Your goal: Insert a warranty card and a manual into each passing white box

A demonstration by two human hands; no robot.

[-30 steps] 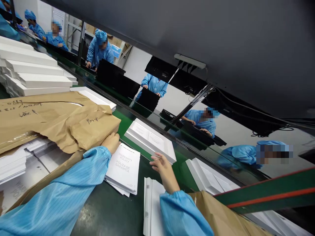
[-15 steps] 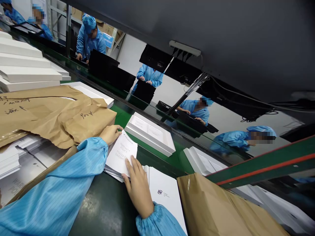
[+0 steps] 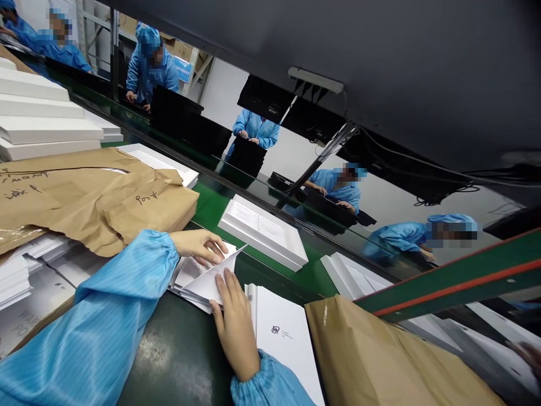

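A short stack of white warranty leaflets (image 3: 213,286) lies on the dark tabletop, and its top leaflet is bent up along the far side. My left hand (image 3: 202,247) reaches in from the left with fingers curled together at the raised part; the fingertips are partly behind the paper. Flat on the near right part of the same leaflet rests my right hand (image 3: 234,324), its fingers stretched out. Just right of it is a pile of white booklets (image 3: 283,332) with a small black logo.
Torn brown paper packaging (image 3: 97,197) covers more leaflets at left. A brown paper package (image 3: 380,355) lies at right. White box trays (image 3: 264,231) sit on the green conveyor (image 3: 207,197) beyond. White boxes (image 3: 46,124) are stacked far left. Co-workers in blue stand across the line.
My left hand has moved right and over the stack from the leaflet's far left corner. The top leaflet, flat before, now bends up. My right hand has barely moved.
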